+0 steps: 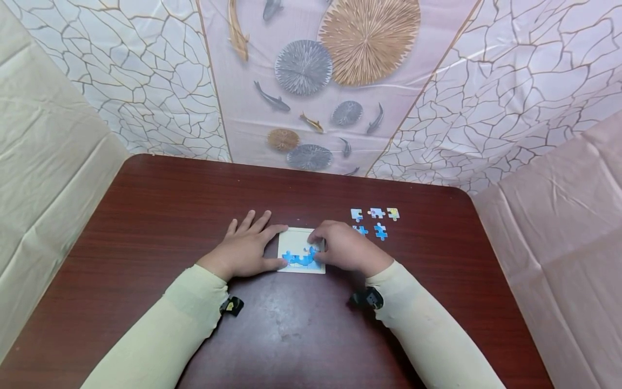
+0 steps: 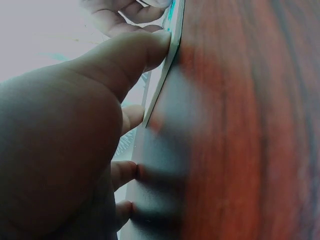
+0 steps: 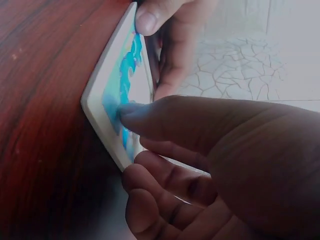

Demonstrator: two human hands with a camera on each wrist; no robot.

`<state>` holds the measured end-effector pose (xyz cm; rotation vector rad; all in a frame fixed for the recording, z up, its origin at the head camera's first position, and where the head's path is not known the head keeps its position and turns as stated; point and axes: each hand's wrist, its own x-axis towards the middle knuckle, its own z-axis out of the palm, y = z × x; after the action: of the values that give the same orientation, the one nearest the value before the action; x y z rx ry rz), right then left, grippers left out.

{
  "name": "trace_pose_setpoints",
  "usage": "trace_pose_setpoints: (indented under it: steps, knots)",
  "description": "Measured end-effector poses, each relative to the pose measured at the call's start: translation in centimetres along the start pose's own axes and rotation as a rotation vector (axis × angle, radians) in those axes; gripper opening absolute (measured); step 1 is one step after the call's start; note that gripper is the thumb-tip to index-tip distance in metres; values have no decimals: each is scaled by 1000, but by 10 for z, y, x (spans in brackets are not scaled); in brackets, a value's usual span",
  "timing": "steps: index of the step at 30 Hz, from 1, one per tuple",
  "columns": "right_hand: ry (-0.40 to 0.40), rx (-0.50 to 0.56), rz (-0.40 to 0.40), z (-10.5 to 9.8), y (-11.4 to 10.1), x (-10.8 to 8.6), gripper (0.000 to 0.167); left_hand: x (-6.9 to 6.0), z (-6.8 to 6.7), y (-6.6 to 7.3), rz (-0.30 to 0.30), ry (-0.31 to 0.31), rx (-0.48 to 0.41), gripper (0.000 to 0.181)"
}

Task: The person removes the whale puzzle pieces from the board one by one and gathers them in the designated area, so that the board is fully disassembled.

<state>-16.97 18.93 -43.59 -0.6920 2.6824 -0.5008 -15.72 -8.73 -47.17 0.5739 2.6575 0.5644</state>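
Observation:
A small square puzzle tray point(image 1: 294, 235) with a pale rim lies on the table, blue joined pieces along its near side. My left hand point(image 1: 245, 249) is spread flat at its left; the thumb point(image 2: 155, 47) presses the near left corner and the index fingertip touches the far left corner. Over the tray's right side, my right hand point(image 1: 346, 247) has thumb and index finger bent about a blue puzzle piece point(image 1: 311, 250), partly covered by them. In the right wrist view the right thumb point(image 3: 145, 119) presses on the blue surface, the other fingers curled beside the tray's edge.
Several loose puzzle pieces point(image 1: 376, 213) lie in two rows to the right, beyond my right hand; one is partly hidden by it. The dark wooden table point(image 1: 291, 335) ends at a patterned cloth wall point(image 1: 306, 129) at the back, with plain cloth on both sides.

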Motion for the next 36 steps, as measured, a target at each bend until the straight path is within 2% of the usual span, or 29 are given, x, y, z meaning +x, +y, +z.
trace_pose_setpoints:
  steps: [21,36]
  knots:
    - [-53,5,20,1,1,7,29,-2,-2,1,6,-3,-7,89]
    - [1,94,5,5,7,3,29,0,0,0,1,-2,6,89]
